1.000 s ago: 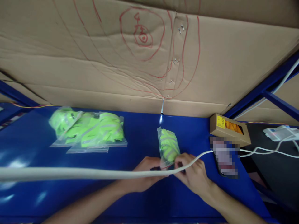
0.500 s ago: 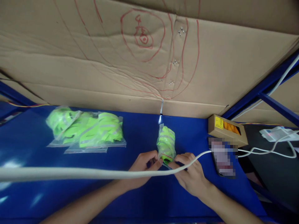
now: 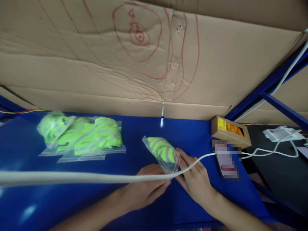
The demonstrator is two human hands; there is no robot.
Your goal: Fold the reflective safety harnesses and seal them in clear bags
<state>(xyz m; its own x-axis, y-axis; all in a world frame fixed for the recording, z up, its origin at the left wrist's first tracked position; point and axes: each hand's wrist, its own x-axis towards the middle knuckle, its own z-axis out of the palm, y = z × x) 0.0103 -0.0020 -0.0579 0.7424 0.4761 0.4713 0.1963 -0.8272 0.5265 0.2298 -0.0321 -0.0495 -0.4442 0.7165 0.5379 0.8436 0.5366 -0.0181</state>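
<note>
A clear zip bag with a folded neon-green reflective vest (image 3: 161,153) lies on the blue table (image 3: 134,134), tilted toward the left. My right hand (image 3: 194,181) grips the bag's near end with thumb and fingers. Just left of that end, my left hand (image 3: 144,187) rests on the table with its fingers stretched toward the bag's sealed edge, touching it. A thick white cable (image 3: 72,177) runs across in front of both hands.
A pile of bagged green vests (image 3: 81,138) lies at the left. A small cardboard box (image 3: 230,131), a phone (image 3: 225,160) on the cable and a white adapter (image 3: 279,134) sit at the right. A cardboard wall (image 3: 144,57) with red scribbles backs the table.
The bag stood upright between my hands; it now lies tipped over to the left. My left hand's fingers have flattened out. The view has shifted slightly.
</note>
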